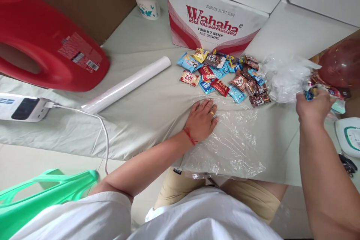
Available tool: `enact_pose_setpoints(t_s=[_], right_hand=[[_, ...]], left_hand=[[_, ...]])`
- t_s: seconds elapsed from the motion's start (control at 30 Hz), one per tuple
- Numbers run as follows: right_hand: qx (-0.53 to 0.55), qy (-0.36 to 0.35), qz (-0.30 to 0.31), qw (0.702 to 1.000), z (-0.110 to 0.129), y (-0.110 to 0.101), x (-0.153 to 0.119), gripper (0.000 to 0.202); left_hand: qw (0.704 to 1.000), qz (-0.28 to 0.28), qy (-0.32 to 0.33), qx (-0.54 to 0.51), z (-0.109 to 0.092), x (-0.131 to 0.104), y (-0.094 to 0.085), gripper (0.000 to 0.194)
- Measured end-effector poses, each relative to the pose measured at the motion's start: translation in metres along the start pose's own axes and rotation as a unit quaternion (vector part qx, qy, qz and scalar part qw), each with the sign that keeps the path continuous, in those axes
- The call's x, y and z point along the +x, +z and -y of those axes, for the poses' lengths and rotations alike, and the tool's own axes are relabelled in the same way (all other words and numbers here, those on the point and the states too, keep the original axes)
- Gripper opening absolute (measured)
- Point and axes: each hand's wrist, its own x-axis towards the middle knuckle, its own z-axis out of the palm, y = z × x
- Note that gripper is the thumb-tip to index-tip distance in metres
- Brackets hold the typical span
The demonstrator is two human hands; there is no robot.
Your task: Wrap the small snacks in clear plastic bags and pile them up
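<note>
My left hand (201,120) lies flat with its fingers spread, pressing on a clear plastic bag (236,146) at the table's front edge. Just beyond its fingertips is a loose pile of wrapped candies and snacks (221,88) in red, blue, yellow and brown packets. Off to the right, my right hand (315,103) has its fingers curled round some wrapped candies (310,94) in a second heap; its fingertips are partly hidden there. A crumpled heap of clear plastic bags (285,78) sits beside that hand, between the two piles.
A Wahaha water carton (213,26) stands behind the pile. Leftward are a white roll (132,82), a red jug (56,45), a paper cup (146,2) and a white power strip (25,108) with its cord. A reddish round container (341,63) and a white-green box (350,135) are rightward.
</note>
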Motion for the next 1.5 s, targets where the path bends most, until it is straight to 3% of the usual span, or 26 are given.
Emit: enact_pose_setpoints(t_s=[0.07,0.17,0.27,0.4,0.53,0.67,0.8,0.87,0.93,1.03,1.2,1.3,1.37,1.5], right_hand=[[-0.041,-0.035,0.024,0.998,0.022,0.006,0.002,0.042],[-0.045,-0.150,0.224,0.962,0.063,0.028,0.001,0.052],[-0.070,-0.174,0.319,0.929,0.091,0.052,-0.001,0.065],[-0.025,-0.140,0.312,0.939,0.089,0.056,-0.001,0.048],[-0.003,-0.111,0.232,0.966,0.071,0.030,-0.004,0.049],[-0.029,-0.129,0.176,0.975,0.064,0.012,-0.020,0.052],[-0.039,-0.171,0.252,0.952,0.065,0.025,-0.043,0.053],[-0.021,-0.191,0.307,0.932,0.059,0.032,-0.045,0.065],[0.002,-0.197,0.351,0.915,0.047,0.034,-0.038,0.082],[0.019,-0.208,0.392,0.896,0.030,0.028,-0.018,0.087],[0.036,-0.282,0.428,0.858,0.026,0.017,0.005,0.090],[0.046,-0.240,0.414,0.877,0.024,0.017,0.014,0.085],[0.023,-0.247,0.387,0.888,0.020,0.021,0.019,0.083],[-0.034,-0.327,0.388,0.861,0.016,0.035,0.018,0.078]], left_hand=[[1.000,0.006,0.002,0.001,0.001,0.001,0.000,0.052],[1.000,0.006,0.002,-0.003,0.002,0.001,0.000,0.051],[1.000,0.002,0.004,-0.007,0.003,0.001,0.000,0.051],[1.000,-0.003,0.008,-0.008,0.004,0.001,0.000,0.050],[1.000,-0.003,0.005,-0.014,0.004,0.001,0.000,0.049],[1.000,0.001,0.004,-0.015,0.003,0.001,-0.001,0.049],[1.000,0.003,0.005,-0.012,0.003,0.001,-0.002,0.049],[1.000,0.002,0.003,-0.010,0.003,0.001,-0.002,0.048],[1.000,0.001,0.004,-0.009,0.003,0.001,-0.002,0.048],[1.000,0.000,0.006,-0.007,0.003,0.001,-0.002,0.049],[1.000,0.003,0.005,-0.007,0.004,0.001,-0.002,0.049],[1.000,0.002,0.007,-0.009,0.004,0.002,-0.001,0.048],[1.000,-0.001,0.010,-0.008,0.005,0.002,-0.001,0.048],[1.000,-0.005,0.010,-0.004,0.006,0.002,0.000,0.048]])
